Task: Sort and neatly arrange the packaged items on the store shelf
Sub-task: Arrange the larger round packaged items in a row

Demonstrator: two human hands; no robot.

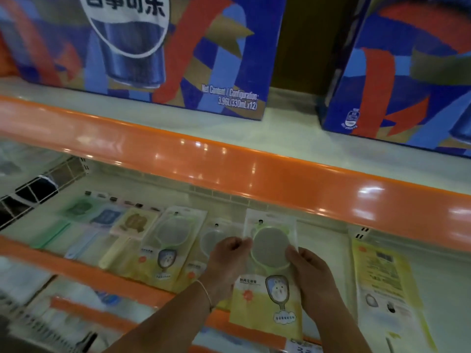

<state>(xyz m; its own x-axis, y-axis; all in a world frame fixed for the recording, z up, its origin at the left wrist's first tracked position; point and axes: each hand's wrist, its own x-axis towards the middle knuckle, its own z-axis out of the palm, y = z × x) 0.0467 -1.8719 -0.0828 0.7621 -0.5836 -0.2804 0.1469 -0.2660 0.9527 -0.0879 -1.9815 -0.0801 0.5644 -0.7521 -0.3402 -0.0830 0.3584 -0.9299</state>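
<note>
Right now both hands hold one packaged hand mirror (270, 263) over the lower shelf (328, 248), its clear pouch lying with the hang hole toward the back and the yellow printed card toward the orange front rail (254, 327). The left hand (226, 261) pinches the pouch's left edge beside the round mirror face, fingers curled onto the plastic; the right hand (313, 273) grips the right edge lower down, thumb on top of the film. The pack sits between a second mirror pack (211, 240), partly hidden under the left hand, and a yellow-bordered pack (387, 273) to the right, which lies apart from it.

The main risk is overlap. The held pack's bottom end hangs over the front rail, so if it is let go as it lies it may tip or slide off the shelf edge. Pushing it back carelessly could ride it up over the neighbour under the left hand, since the left wrist covers that boundary and the person cannot easily see it. The slick film is gripped only at its edges, so it could slip or buckle if the two hands pull unevenly.

Farther left a larger mirror pack (173, 238) and three pastel packs, green (76, 210), blue (107, 215) and tan (135, 222), lie fanned over one another; a sideways shove would disturb that row. Above, blue cola cartons (178, 52) stand on the upper shelf, clear of the hands.
</note>
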